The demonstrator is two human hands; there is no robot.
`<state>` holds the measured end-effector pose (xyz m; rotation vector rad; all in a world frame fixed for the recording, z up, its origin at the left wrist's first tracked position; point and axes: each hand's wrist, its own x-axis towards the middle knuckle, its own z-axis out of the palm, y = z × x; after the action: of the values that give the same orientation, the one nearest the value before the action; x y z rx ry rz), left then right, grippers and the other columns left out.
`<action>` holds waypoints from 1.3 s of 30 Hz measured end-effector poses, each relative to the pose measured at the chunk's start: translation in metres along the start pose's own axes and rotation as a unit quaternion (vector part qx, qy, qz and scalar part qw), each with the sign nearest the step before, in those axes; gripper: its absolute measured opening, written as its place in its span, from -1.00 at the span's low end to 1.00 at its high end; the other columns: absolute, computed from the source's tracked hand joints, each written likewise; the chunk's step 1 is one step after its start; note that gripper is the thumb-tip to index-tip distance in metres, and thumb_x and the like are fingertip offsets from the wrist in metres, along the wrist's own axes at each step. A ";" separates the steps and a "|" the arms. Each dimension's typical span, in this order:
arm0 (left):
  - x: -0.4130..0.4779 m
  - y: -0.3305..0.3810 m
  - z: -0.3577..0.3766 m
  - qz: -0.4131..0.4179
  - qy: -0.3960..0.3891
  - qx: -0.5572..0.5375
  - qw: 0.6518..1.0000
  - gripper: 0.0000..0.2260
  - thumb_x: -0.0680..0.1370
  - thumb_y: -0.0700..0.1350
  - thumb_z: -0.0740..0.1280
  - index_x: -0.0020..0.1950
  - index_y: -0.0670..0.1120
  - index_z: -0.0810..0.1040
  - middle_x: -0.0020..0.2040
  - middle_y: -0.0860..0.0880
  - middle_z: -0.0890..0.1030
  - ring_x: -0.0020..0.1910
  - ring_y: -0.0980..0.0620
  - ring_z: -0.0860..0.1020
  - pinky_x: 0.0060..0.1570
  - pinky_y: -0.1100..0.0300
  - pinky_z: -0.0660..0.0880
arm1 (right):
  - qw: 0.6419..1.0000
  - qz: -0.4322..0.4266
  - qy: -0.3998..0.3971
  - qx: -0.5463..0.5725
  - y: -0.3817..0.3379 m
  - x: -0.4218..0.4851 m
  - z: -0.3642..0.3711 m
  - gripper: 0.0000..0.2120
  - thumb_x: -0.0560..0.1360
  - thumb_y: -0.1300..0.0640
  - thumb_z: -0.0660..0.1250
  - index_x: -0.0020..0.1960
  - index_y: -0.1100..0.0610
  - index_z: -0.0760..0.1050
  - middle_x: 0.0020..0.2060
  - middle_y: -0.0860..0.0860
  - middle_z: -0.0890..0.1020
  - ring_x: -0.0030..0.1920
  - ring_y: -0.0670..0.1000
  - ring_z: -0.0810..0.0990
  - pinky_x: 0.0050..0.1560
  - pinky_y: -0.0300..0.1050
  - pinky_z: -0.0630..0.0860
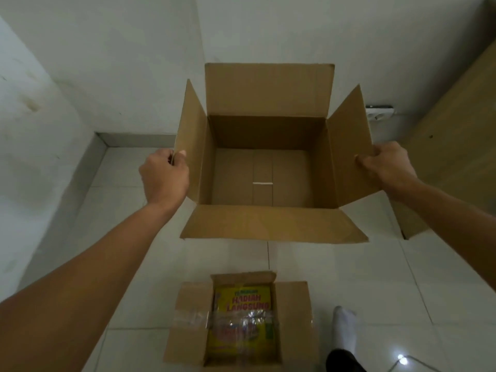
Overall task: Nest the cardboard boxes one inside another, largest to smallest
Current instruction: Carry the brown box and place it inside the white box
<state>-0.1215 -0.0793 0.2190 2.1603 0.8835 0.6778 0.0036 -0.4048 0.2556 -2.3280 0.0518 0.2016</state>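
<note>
A large brown cardboard box [268,132] is held out in front of me with all flaps spread and its inside bare. My left hand [164,178] pinches the edge of its left flap. My right hand [383,165] grips the edge of its right flap. Below it, on the white tiled floor, sits a smaller cardboard box [292,318] with its flaps open, clear tape across the top, and a yellow printed packet [241,304] showing inside. Whether the large box touches the floor I cannot tell.
White walls meet in a corner behind the large box. A light wooden panel or cabinet [453,135] stands at the right, with a white wall socket [379,111] beside it. My foot in a white sock [345,328] is right of the smaller box.
</note>
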 end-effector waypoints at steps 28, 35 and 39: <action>0.148 0.028 0.215 -0.044 0.083 0.097 0.991 -0.68 0.58 -0.05 0.23 -0.35 -0.08 0.28 -0.43 0.07 0.31 -0.43 0.08 0.30 -0.35 0.23 0.20 | 0.999 0.003 0.003 0.039 0.025 0.281 0.058 -0.79 0.44 0.21 0.33 -0.02 0.35 0.54 -0.07 0.27 0.63 -0.11 0.21 0.64 -0.07 0.18 0.62; 0.153 0.011 0.239 -0.042 0.066 0.078 0.994 -0.78 0.59 -0.06 0.22 -0.20 -0.13 0.40 -0.39 0.02 0.39 -0.32 -0.01 0.43 -0.28 0.18 0.30 | 1.000 0.011 -0.001 0.005 0.039 0.296 0.088 -0.77 0.48 0.18 0.30 0.01 0.35 0.52 -0.05 0.26 0.64 -0.11 0.21 0.64 -0.08 0.14 0.61; 0.141 -0.018 0.258 -0.065 0.046 0.088 0.993 -0.77 0.60 -0.08 0.22 -0.22 -0.15 0.40 -0.40 0.07 0.35 -0.42 0.10 0.36 -0.39 0.25 0.25 | 0.999 0.029 -0.018 -0.004 0.062 0.297 0.119 -0.78 0.45 0.21 0.28 -0.04 0.38 0.54 -0.12 0.31 0.65 -0.12 0.28 0.64 -0.04 0.18 0.60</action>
<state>0.1343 -0.0680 0.0728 2.2157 1.1616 0.6599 0.2751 -0.3551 0.0824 -2.3312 0.1000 0.2721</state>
